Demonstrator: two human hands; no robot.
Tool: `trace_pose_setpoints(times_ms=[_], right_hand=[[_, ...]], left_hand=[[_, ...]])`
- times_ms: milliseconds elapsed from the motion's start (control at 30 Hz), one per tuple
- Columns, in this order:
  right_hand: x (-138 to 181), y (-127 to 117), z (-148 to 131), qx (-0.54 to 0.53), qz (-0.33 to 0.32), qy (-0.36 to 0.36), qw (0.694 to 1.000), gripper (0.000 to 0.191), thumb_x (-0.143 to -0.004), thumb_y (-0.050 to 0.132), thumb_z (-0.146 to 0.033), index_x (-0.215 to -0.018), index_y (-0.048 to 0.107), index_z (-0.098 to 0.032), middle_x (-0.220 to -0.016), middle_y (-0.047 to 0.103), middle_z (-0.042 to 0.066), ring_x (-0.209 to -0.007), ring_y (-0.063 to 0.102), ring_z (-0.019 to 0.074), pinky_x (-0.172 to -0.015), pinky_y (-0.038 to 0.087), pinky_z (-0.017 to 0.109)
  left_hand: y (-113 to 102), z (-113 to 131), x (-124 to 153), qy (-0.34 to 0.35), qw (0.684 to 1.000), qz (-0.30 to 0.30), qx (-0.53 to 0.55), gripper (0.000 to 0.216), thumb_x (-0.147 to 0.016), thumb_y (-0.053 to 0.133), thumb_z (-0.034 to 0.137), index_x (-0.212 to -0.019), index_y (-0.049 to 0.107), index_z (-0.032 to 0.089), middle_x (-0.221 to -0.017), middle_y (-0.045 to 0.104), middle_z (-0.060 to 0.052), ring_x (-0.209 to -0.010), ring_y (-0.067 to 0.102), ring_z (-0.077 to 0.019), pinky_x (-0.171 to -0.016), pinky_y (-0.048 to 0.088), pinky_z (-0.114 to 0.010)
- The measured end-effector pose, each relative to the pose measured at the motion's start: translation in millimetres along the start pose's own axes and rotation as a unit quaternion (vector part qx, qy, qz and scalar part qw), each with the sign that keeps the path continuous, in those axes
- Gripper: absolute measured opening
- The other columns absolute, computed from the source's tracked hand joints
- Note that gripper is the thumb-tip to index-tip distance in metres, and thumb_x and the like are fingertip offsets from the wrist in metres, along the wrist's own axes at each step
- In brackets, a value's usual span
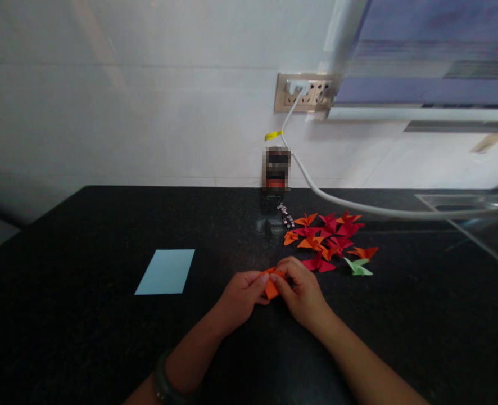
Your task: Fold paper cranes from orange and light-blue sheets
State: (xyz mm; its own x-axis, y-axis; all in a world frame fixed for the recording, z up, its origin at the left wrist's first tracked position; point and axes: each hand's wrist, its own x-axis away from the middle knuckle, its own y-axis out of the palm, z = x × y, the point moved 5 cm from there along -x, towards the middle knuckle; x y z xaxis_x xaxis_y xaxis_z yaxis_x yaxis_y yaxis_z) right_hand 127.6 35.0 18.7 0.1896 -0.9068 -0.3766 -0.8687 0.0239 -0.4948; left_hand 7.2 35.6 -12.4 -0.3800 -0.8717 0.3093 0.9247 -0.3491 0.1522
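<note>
My left hand (241,295) and my right hand (303,292) meet over the black countertop (84,337), both pinching a small folded orange paper piece (271,286) between their fingertips. The paper is partly hidden by my fingers. Just beyond my right hand lies a pile of several folded paper shapes (327,236) in red, pink and orange, with one green folded shape (358,266) at its right edge. A flat light-blue paper sheet (166,271) lies to the left of my left hand, apart from it.
A small dark object (276,171) stands against the white wall at the counter's back. A white cable (358,208) runs from a wall socket (306,93) across to the right. A metal sink (468,203) sits at the far right.
</note>
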Motion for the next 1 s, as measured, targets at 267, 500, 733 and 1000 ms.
trace_pose_setpoints(times_ms=[267,500,733,1000], right_hand=[[4,10,25,-0.245,0.034,0.234,0.94,0.028,-0.067,0.062,-0.029,-0.089,0.048,-0.018,-0.062,0.05,-0.004,-0.051,0.047,0.0096,-0.046,0.039,0.021],[-1,4,24,-0.225,-0.027,0.243,0.943,0.021,-0.073,0.055,-0.035,-0.066,0.055,-0.015,-0.056,0.051,-0.002,-0.048,0.045,0.0086,-0.046,0.037,0.021],[-4,-1,13,-0.114,-0.09,0.13,0.981,0.016,-0.074,0.056,-0.027,-0.062,0.059,-0.016,-0.063,0.053,0.0,-0.061,0.05,0.0115,-0.059,0.04,0.024],[7,22,20,-0.286,-0.112,0.301,0.903,0.024,-0.061,0.067,-0.033,-0.07,0.057,-0.013,-0.056,0.051,-0.004,-0.046,0.044,0.0054,-0.042,0.037,0.017]], left_hand=[[-1,5,-1,0.051,0.995,-0.008,-0.083,0.032,-0.079,0.043,0.038,-0.082,0.063,0.014,-0.073,0.062,-0.003,-0.068,0.057,-0.0141,-0.063,0.047,-0.025],[-3,8,-1,0.074,0.984,0.008,-0.161,0.033,-0.079,0.041,0.036,-0.079,0.065,0.014,-0.069,0.063,-0.003,-0.065,0.057,-0.0141,-0.06,0.044,-0.023],[-11,16,2,0.111,0.949,0.038,-0.294,0.019,-0.069,0.055,0.027,-0.063,0.067,0.014,-0.06,0.06,-0.001,-0.057,0.053,-0.012,-0.053,0.038,-0.021],[-15,20,5,0.134,0.955,0.118,-0.235,0.019,-0.069,0.057,0.028,-0.061,0.066,0.014,-0.055,0.06,-0.001,-0.053,0.051,-0.011,-0.052,0.038,-0.02]])
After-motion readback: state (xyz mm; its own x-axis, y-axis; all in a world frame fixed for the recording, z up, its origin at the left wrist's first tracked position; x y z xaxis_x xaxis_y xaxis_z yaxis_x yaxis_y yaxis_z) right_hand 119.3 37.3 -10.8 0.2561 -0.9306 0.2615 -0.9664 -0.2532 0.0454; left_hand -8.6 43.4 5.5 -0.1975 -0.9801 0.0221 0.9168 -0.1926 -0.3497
